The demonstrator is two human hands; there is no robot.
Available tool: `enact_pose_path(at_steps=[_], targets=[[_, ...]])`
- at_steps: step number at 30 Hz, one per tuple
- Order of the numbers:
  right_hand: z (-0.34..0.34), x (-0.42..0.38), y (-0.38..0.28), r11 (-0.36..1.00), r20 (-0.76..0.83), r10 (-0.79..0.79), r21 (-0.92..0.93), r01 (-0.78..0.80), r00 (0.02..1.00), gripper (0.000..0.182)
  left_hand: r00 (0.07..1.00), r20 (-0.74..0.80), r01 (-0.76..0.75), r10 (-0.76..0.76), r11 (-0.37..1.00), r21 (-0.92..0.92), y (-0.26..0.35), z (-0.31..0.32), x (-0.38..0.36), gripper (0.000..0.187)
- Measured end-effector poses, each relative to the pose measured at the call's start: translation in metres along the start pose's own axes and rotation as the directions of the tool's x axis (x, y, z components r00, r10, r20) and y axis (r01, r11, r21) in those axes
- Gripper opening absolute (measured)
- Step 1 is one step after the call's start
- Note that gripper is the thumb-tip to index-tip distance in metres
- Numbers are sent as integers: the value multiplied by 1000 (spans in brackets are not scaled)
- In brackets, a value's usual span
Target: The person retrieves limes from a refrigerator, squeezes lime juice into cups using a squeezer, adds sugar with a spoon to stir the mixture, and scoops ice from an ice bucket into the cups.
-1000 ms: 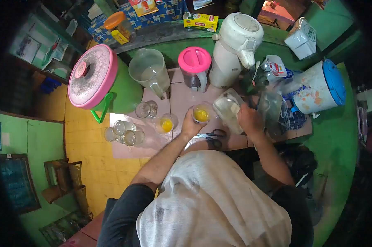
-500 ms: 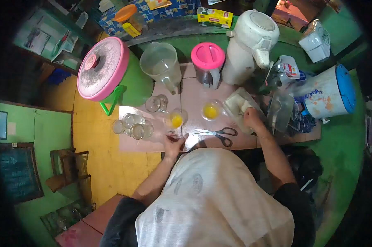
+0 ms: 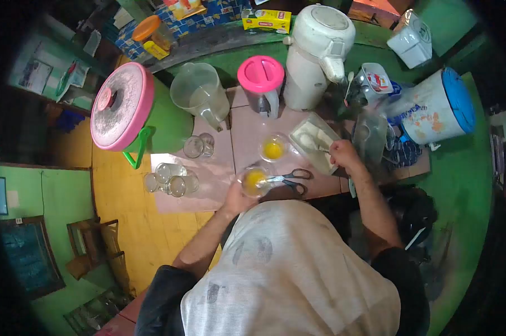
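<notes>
My left hand (image 3: 240, 198) is closed around the side of a clear cup (image 3: 255, 179) with yellow contents, near the table's front edge. This cup overlaps the blades of the black-handled scissors (image 3: 295, 182). Just behind it stands a second clear cup (image 3: 273, 149), also with something yellow in the bottom. My right hand (image 3: 345, 155) grips the handle of a spoon (image 3: 322, 148) over a rectangular plastic container (image 3: 332, 168). White granules (image 3: 315, 132) fill much of that container, and the spoon's bowl lies among them.
Several empty glasses (image 3: 177, 186) stand at the left. Behind are a green cooler with pink lid (image 3: 172, 120), a clear pitcher (image 3: 200, 92), a pink-lidded jug (image 3: 261, 78) and a white thermos (image 3: 314, 67). A blue-lidded bucket (image 3: 432, 115) is at the right.
My left hand has taken hold of the nearer cup and brought it towards me and rightward, over the scissors. My right hand remains at the container, the spoon now lower in the granules. The view has shifted.
</notes>
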State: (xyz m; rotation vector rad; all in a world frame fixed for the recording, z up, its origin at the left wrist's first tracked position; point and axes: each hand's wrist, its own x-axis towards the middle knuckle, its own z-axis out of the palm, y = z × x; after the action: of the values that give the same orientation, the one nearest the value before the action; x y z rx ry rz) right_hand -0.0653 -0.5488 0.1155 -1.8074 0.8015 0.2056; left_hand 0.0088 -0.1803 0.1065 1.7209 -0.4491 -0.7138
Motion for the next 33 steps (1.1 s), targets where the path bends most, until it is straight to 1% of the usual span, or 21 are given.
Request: enact_pose_path(at_steps=[1,3,4,6,7,8,10,14,16,17,19,21,22,24,26,27,28,30,31,32,33], targets=[[-2,-4,0,999,6,33,2,-33,999,13,1000,9,2,-2,1000,1,7,10,3,56],[-9,-3,11,999,14,40,17,-40,999,12,960,238,-162,150,986,35,19,31,21,64],[-12,-6,13,999,27,42,28,-43,999,11,957,248,-162,149,986,30,24,41,34,64],[-18,-17,10,998,2,44,33,-44,999,11,837,420,-426,349,899,103,31,59,60,71],[-20,-22,8,999,-15,38,38,-38,999,10,835,426,-426,349,900,97,25,69,65,71],[-23,-23,11,998,-21,42,39,-41,999,10,861,379,-422,340,893,157,15,79,71,74],[-28,-25,16,998,-29,2,58,0,1000,9,910,233,-398,343,880,260,2,94,74,77],[-41,-51,-3,996,-60,-11,86,16,998,9,922,228,-365,312,897,250,7,100,84,79],[-46,-69,-20,995,-39,-95,-5,95,995,10,955,188,-267,229,941,209,19,100,83,77],[-45,-75,-26,996,-42,-95,-4,94,995,10,954,191,-268,230,940,209,20,101,84,77],[-33,-84,-37,885,-64,-341,-359,297,938,10,960,152,-269,236,926,263,17,104,85,76],[-2,-88,-39,628,-20,-581,-647,433,813,9,952,162,-293,259,924,245,14,106,88,76],[12,-88,-36,628,-24,-582,-648,431,813,9,944,170,-316,282,921,228,13,107,90,76],[32,-92,-32,278,252,-672,-786,553,696,8,948,192,-297,255,925,237,11,105,91,76],[28,-101,-32,280,227,-704,-782,557,673,7,948,208,-289,241,925,245,10,101,91,77],[18,-100,-36,278,196,-735,-787,551,650,5,954,148,-294,262,917,271,10,100,88,77],[7,-101,-40,317,118,-773,-779,540,624,4,950,105,-312,294,906,287,11,104,88,78],[-10,-90,-32,407,-55,-775,-806,430,630,11,963,107,-271,249,886,377,7,106,90,79],[-18,-90,-41,616,-171,-616,-713,334,769,15,955,139,-296,262,881,369,10,105,89,76],[-16,-67,-24,543,-138,-617,-787,292,775,20,946,171,-320,275,877,359,12,104,88,74],[-10,-53,-15,639,-264,-581,-734,230,770,20,921,163,-382,354,903,197,-43,107,104,73]])
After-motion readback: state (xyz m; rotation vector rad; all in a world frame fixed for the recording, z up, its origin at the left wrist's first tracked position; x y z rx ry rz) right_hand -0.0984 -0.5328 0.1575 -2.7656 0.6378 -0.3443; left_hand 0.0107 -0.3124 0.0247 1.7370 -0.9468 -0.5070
